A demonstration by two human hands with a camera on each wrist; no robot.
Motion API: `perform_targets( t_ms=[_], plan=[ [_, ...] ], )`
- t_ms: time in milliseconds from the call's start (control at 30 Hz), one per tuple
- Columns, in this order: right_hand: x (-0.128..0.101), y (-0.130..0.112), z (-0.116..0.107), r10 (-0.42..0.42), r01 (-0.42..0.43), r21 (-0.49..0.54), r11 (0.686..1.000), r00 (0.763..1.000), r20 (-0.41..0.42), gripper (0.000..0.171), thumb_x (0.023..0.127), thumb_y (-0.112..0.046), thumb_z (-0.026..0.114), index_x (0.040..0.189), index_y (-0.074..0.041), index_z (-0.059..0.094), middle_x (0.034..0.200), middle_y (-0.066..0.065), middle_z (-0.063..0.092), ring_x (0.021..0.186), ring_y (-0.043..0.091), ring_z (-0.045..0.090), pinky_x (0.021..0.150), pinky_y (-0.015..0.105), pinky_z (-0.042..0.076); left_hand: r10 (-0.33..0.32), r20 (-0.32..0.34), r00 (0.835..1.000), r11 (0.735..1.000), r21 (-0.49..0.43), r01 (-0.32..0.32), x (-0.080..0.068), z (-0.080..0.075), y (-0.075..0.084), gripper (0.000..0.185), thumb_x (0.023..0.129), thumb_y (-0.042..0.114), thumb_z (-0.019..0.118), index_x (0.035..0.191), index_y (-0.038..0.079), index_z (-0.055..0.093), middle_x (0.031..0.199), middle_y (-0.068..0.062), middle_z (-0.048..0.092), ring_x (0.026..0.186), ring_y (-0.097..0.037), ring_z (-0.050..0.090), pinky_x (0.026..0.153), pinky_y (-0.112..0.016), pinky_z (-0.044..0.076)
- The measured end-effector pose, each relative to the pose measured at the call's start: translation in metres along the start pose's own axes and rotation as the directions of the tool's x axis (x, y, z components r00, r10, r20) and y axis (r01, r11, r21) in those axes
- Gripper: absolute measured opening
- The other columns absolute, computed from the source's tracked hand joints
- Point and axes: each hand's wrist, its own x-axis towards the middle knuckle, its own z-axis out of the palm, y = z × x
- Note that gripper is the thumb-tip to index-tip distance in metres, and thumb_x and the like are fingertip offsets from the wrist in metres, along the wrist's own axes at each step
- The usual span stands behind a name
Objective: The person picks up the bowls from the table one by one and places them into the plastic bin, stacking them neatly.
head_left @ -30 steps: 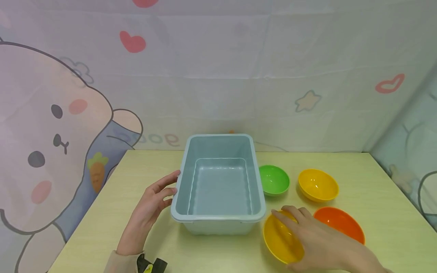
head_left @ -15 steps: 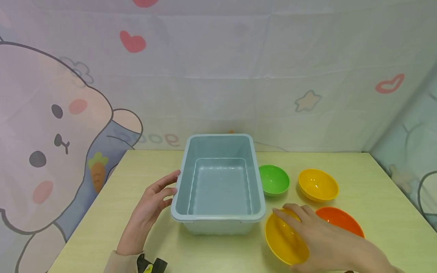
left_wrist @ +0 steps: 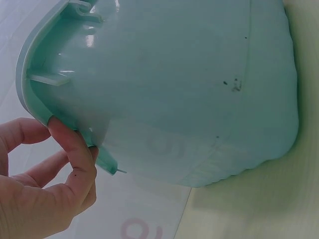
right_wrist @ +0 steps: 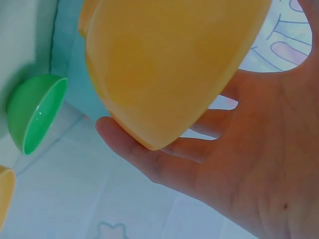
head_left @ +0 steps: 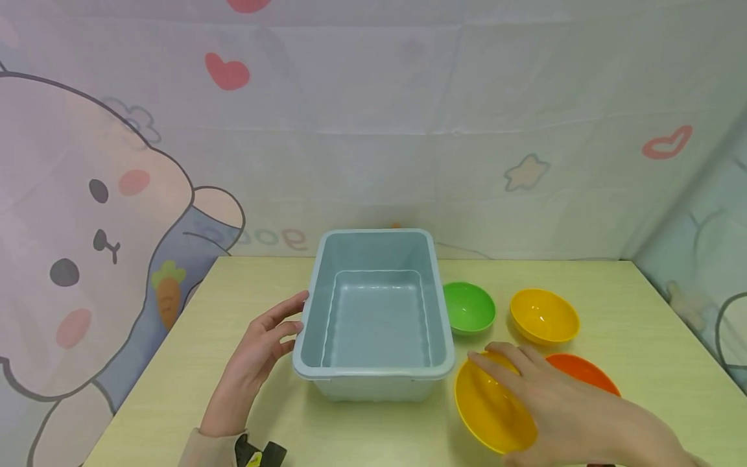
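Observation:
My right hand (head_left: pixel 560 408) grips a yellow bowl (head_left: pixel 493 415) by its rim, right of the blue-grey plastic basin (head_left: pixel 373 374). The bowl is tilted, and part of it is hidden behind the hand. In the right wrist view, the bowl's smooth outer side (right_wrist: pixel 169 64) fills the upper middle, with fingers (right_wrist: pixel 134 149) along its lower edge. At the basin's left side, my left hand (head_left: pixel 262 350) holds the rim with curled fingertips. The left wrist view shows these fingers (left_wrist: pixel 75 144) at the underside of the lip. Nothing lies inside the basin.
Right of the basin sit a green bowl (head_left: pixel 469 309) and a second yellow bowl (head_left: pixel 544 316). An orange bowl (head_left: pixel 583 373) is partly covered by my right hand and forearm. A printed curtain (head_left: pixel 379 130) hangs behind the pale table (head_left: pixel 257 285).
My right hand and the yellow bowl in it have shifted slightly right and away from me, covering more of the orange bowl. The left hand and basin stay put.

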Motion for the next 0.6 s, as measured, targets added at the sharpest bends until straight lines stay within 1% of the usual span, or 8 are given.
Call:
perform_targets(
  t_ms=[133, 167, 200, 300, 400, 600],
  plan=[
    [-0.0007, -0.0007, -0.0019, -0.037, 0.035, -0.04, 0.999, 0.999, -0.029, 0.104, 0.063, -0.085, 0.058, 0.15, -0.037, 0.025, 0.149, -0.007, 0.031, 0.132, 0.019, 0.037, 0.09, 0.042, 0.052, -0.003, -0.002, 1.0, 1.0, 0.002, 0.003, 0.0011, 0.0, -0.0009, 0.055, 0.09, 0.003, 0.054, 0.144, 0.004, 0.042, 0.124, 0.006, 0.053, 0.099, -0.008, 0.062, 0.083, -0.028, 0.052],
    [-0.0008, -0.0005, -0.0027, -0.051, 0.049, -0.046, 0.998, 0.998, -0.039, 0.104, 0.064, -0.083, 0.06, 0.15, -0.037, 0.024, 0.149, -0.007, 0.03, 0.133, 0.02, 0.037, 0.09, 0.043, 0.052, -0.005, -0.002, 1.0, 1.0, 0.003, 0.005, 0.0012, -0.0001, -0.0012, 0.055, 0.09, 0.003, 0.054, 0.144, 0.004, 0.041, 0.125, 0.005, 0.053, 0.099, -0.008, 0.062, 0.084, -0.029, 0.052],
    [-0.0007, -0.0004, -0.0032, -0.078, 0.074, -0.063, 0.995, 0.995, -0.061, 0.103, 0.064, -0.081, 0.062, 0.15, -0.036, 0.025, 0.148, -0.007, 0.031, 0.131, 0.02, 0.038, 0.089, 0.042, 0.052, -0.005, -0.003, 1.0, 1.0, 0.004, 0.005, 0.0014, -0.0001, -0.0016, 0.055, 0.091, 0.003, 0.054, 0.144, 0.004, 0.041, 0.125, 0.005, 0.053, 0.1, -0.008, 0.061, 0.084, -0.029, 0.052],
    [-0.0011, -0.0004, -0.0046, -0.15, 0.136, -0.111, 0.984, 0.981, -0.12, 0.103, 0.065, -0.069, 0.072, 0.15, -0.034, 0.026, 0.147, -0.008, 0.031, 0.13, 0.019, 0.039, 0.088, 0.04, 0.052, -0.007, -0.007, 1.0, 1.0, 0.001, 0.007, 0.0012, 0.0004, -0.0016, 0.055, 0.09, 0.003, 0.054, 0.144, 0.004, 0.042, 0.126, 0.005, 0.053, 0.1, -0.008, 0.061, 0.084, -0.029, 0.052],
    [-0.0004, -0.0019, -0.0058, -0.199, 0.175, -0.151, 0.973, 0.967, -0.162, 0.104, 0.063, -0.06, 0.078, 0.149, -0.032, 0.028, 0.145, -0.01, 0.031, 0.127, 0.016, 0.04, 0.085, 0.034, 0.053, -0.008, -0.007, 1.0, 1.0, -0.001, 0.008, 0.0016, 0.0002, -0.0024, 0.055, 0.09, 0.002, 0.053, 0.144, 0.004, 0.042, 0.126, 0.005, 0.053, 0.099, -0.008, 0.061, 0.083, -0.029, 0.052],
    [0.0, -0.0052, -0.0095, -0.249, 0.211, -0.19, 0.959, 0.946, -0.208, 0.106, 0.059, -0.057, 0.081, 0.149, -0.029, 0.031, 0.144, -0.01, 0.033, 0.124, 0.013, 0.04, 0.084, 0.031, 0.052, -0.008, -0.01, 1.0, 1.0, -0.002, 0.008, 0.0024, 0.0005, -0.0026, 0.054, 0.091, 0.003, 0.053, 0.144, 0.004, 0.042, 0.125, 0.005, 0.054, 0.1, -0.009, 0.061, 0.084, -0.029, 0.052]
  ],
)
